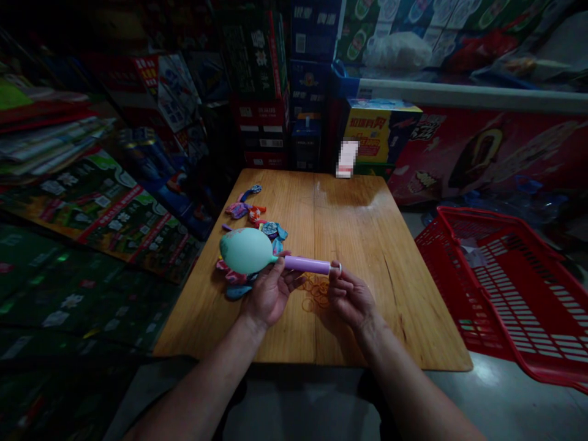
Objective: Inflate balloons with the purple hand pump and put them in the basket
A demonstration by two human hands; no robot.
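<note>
A partly inflated mint-green balloon [246, 250] sits on the nozzle end of a purple hand balloon pump [307, 264]. My left hand [270, 295] pinches the balloon's neck where it meets the pump, with fingers under the barrel. At the pump's other end, my right hand [351, 297] grips the white handle, which is pushed close to the barrel. Beneath and beyond the balloon lie several limp, patterned balloons [237, 210] in mixed colours. Orange rubber bands [316, 293] are heaped on the table under the pump, between my hands.
The wooden table [349, 233] has its front edge near my legs. A red shopping basket [487, 294] stands at the right. Stacked cartons [261, 122] and a yellow-and-blue box [367, 131] are behind the table, with green cartons [92, 269] at the left.
</note>
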